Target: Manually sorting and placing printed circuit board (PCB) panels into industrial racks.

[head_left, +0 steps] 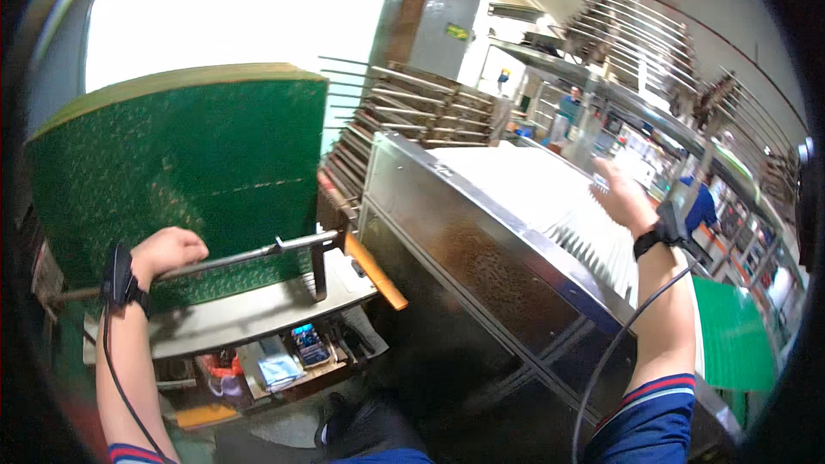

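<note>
Left hand (172, 251) loosely curled by metal rail (249, 255), grip unclear, right hand (625, 197) open near white slats (593, 253)

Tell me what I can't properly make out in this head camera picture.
All in the head view:
- Left grip: overlaps the metal bar; contact can't be told.
- Right grip: blur hides finger detail.
- Bright panel: glare hides anything beyond.
- Distant person: too small and blurred for hand detail.
- Dark-clad legs: cut off by the lower edge.

Upright just behind metal bar (241, 257): green speckled slab (185, 163) w/ yellowish top. R of bar: white bed (541, 202), prob. ridged throughout (glare).
</note>
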Available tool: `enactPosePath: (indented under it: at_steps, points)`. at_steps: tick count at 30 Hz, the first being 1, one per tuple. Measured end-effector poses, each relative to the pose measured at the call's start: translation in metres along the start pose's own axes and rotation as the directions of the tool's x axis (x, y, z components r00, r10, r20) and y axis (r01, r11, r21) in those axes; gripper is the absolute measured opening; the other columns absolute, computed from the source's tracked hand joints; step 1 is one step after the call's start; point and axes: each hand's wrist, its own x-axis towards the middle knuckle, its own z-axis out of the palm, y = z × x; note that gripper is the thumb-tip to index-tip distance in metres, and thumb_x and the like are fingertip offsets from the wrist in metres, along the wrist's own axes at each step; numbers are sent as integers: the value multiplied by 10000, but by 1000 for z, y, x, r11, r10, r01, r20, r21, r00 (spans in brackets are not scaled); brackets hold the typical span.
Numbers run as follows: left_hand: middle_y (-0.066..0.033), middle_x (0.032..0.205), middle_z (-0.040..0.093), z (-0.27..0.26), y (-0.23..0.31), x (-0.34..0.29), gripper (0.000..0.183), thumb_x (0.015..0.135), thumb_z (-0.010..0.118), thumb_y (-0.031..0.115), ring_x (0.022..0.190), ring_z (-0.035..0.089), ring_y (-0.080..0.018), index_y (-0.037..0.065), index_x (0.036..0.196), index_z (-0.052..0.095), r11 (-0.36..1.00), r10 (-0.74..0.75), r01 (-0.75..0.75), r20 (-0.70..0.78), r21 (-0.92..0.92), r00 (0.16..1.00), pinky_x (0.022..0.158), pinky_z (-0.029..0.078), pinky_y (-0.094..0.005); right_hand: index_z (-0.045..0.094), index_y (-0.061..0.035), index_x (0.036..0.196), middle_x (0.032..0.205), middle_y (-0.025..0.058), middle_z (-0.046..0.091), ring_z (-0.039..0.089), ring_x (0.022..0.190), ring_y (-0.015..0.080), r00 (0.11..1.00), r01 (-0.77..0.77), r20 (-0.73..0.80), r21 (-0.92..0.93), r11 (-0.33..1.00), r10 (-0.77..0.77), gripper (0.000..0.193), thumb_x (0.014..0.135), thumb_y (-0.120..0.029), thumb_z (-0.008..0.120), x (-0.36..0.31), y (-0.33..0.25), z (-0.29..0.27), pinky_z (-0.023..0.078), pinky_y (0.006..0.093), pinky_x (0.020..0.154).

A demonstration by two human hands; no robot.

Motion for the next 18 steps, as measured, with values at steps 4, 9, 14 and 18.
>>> enactPosePath:
  at_steps: [4, 9, 14, 18]
  points:
    - [-156, 930, 767, -7, 21, 5, 337, 900, 672, 320, 865, 728, -258, 33, 1040, 778, 999, -31, 32, 37, -20, 999, 824, 557, -397, 559, 38, 1385, 1357, 271, 617, 569, 1288, 410, 883, -394, -343, -171, 903, 320, 576, 911, -254, 707, -103, 119, -67, 438, 452, 1120]
    - [-136, 897, 764, -7, 13, 2, 318, 904, 650, 291, 840, 726, -239, 22, 1019, 777, 989, -70, 78, 65, -126, 995, 813, 558, -380, 512, -8, 1437, 1348, 274, 617, 584, 1250, 433, 558, -822, -523, -247, 512, 644, 618, 892, -268, 641, -239, 197, -147, 454, 501, 1076]
    - [-108, 829, 764, -1, 13, 10, 284, 922, 612, 225, 730, 728, -199, -11, 970, 762, 975, -66, 84, 94, -207, 993, 737, 573, -351, 524, -117, 1449, 1455, 172, 581, 567, 1293, 426, 106, -991, -781, -133, 2, 615, 584, 924, -368, 563, -380, 228, -232, 470, 543, 1059]
    - [-107, 802, 757, -2, 15, 8, 260, 932, 593, 200, 725, 728, -193, -7, 941, 751, 970, -103, 121, 94, -212, 990, 716, 570, -343, 551, -148, 1403, 1402, 131, 622, 600, 1256, 406, -76, -967, -892, -43, -251, 446, 595, 872, -408, 613, -437, 202, -253, 476, 531, 1049]
